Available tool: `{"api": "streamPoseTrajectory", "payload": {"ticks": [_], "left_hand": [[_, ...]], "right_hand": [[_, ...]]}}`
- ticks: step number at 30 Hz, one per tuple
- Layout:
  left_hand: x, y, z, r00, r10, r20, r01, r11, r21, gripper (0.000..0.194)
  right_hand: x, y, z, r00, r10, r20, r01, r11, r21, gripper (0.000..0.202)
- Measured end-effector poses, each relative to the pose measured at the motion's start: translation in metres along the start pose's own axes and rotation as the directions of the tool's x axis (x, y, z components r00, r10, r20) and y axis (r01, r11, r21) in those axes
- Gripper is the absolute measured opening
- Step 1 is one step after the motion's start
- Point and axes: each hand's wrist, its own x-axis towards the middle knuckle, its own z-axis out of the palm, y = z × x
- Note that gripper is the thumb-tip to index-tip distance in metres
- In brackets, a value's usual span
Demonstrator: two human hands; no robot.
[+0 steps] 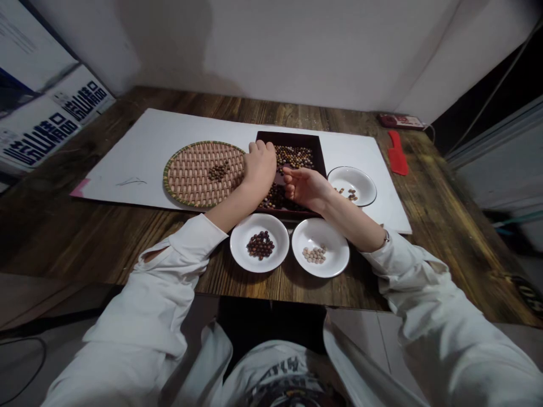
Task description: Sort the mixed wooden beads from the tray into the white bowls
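My left hand (260, 165) is over the left edge of a dark square tray (321, 155), its fingers curled; what they hold, if anything, is hidden. Over the middle of the tray, my right hand (306, 186) has its fingers bent inward and thumb against the index finger, contents too small to make out. Mixed beads (297, 156) lie in the tray. Left of it, a round woven mat (186, 175) bears a small pile of brown beads (219, 171). Nearer me stand a white bowl (238, 249) with dark red beads (260, 245) and another bowl (337, 257) with pale beads (314, 254).
A third white bowl (365, 183) with a few brownish beads stands right of the tray. On a white board (123, 164) rest the mat and tray. A red scraper-like tool (397, 155) and a dark red device (401, 121) lie at the right. Printed boxes (46, 124) stand far left.
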Motion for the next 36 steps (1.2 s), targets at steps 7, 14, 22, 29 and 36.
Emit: {"api": "streamPoseTrajectory", "payload": {"ticks": [7, 14, 22, 29, 36], "left_hand": [[-0.004, 0.002, -0.006, 0.998, -0.063, 0.019, 0.060, 0.988, 0.142, 0.033], [-0.002, -0.001, 0.000, 0.999, -0.053, -0.001, 0.053, 0.992, 0.118, 0.035], [-0.001, -0.002, 0.001, 1.000, -0.012, -0.015, 0.014, 0.992, 0.129, 0.037], [-0.003, -0.001, 0.001, 0.997, -0.063, 0.034, 0.058, 0.990, 0.128, 0.038], [-0.003, -0.001, -0.004, 0.976, -0.180, 0.120, 0.161, 0.975, 0.151, 0.044]], "right_hand": [[0.000, 0.000, 0.000, 1.000, 0.001, -0.001, -0.001, 1.000, -0.012, 0.013], [-0.002, -0.001, 0.004, 1.000, 0.016, 0.000, -0.016, 1.000, -0.012, 0.017], [-0.003, 0.000, 0.005, 1.000, 0.020, 0.021, -0.020, 1.000, -0.010, 0.020], [-0.003, -0.001, 0.005, 1.000, 0.026, 0.017, -0.025, 0.999, -0.020, 0.020], [-0.001, 0.000, 0.002, 0.999, 0.018, 0.041, -0.017, 1.000, -0.018, 0.019]]}}
